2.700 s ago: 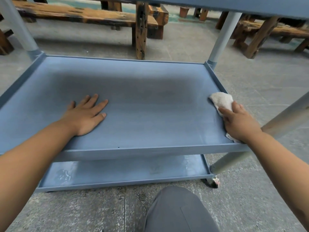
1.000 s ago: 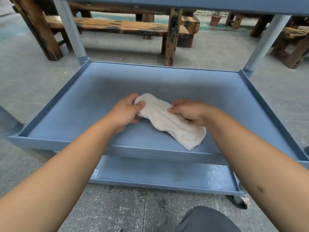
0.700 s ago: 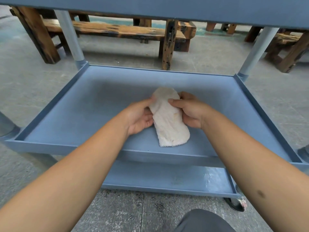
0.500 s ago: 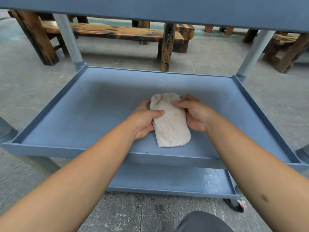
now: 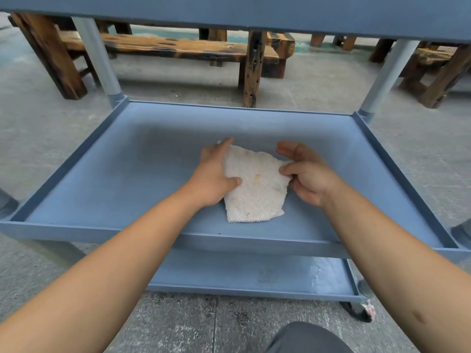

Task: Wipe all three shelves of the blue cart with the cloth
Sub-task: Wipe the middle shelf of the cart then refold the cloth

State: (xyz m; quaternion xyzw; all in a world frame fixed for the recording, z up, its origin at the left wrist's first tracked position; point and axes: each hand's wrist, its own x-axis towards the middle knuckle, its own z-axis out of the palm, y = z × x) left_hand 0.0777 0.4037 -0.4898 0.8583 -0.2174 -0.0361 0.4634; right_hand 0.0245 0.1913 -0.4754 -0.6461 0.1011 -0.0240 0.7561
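A white terry cloth (image 5: pixel 254 184) with a few yellowish stains lies spread on the middle shelf (image 5: pixel 132 179) of the blue cart. My left hand (image 5: pixel 214 177) grips its left edge, thumb on top. My right hand (image 5: pixel 305 174) pinches its right corner between thumb and fingers. The bottom shelf (image 5: pixel 229 276) shows below, with a pale wet-looking patch at its right. The underside of the top shelf (image 5: pixel 254 11) runs across the top of the view.
Grey posts (image 5: pixel 96 59) (image 5: pixel 387 75) stand at the cart's far corners. A caster (image 5: pixel 362 312) sits at the lower right. Rough wooden benches (image 5: pixel 178 49) stand behind the cart on the concrete floor. My knee (image 5: pixel 305 337) is at the bottom edge.
The cloth went from a narrow folded strip to a wider, opened sheet. My hands moved apart, each holding one side of it.
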